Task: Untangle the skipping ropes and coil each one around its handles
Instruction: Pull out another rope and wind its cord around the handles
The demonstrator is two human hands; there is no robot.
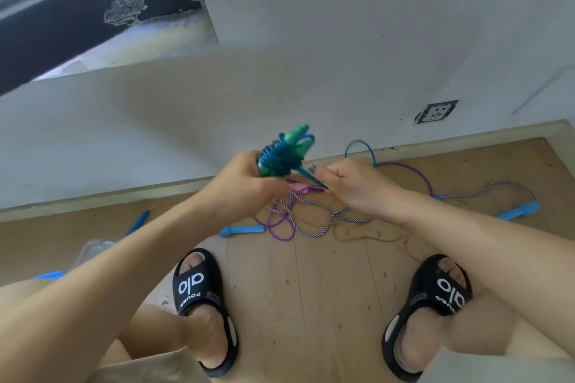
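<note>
The left hand (245, 183) grips a pair of green handles (295, 140) held together, its fingers curled around their lower end. A blue rope (278, 158) is wound in tight turns around these handles, forming a bundle raised above the floor (326, 283). The right hand (351, 183) pinches the loose tail of that blue rope between thumb and fingers, just beside the bundle; the tail runs taut from the coil down to the fingertips.

Below the hands, on the wooden floor close to the wall edge, lies a tangle of other ropes. A purple rope (281, 228) loops through a white-and-purple braided rope (314, 227), and a pink handle (298, 187) shows just under the hands. The braided rope trails off towards the right edge of the floor, ending near a light blue handle (518, 211). Another light blue handle (242, 230) lies on the floor below the left hand, and a third (138, 222) lies further left near the skirting. A blue loop (361, 149) rises against the wall behind the right hand.

The person's feet in black sandals (199, 292) stand on the floor on either side. A wall socket (435, 112) sits low on the white wall (311, 40).
</note>
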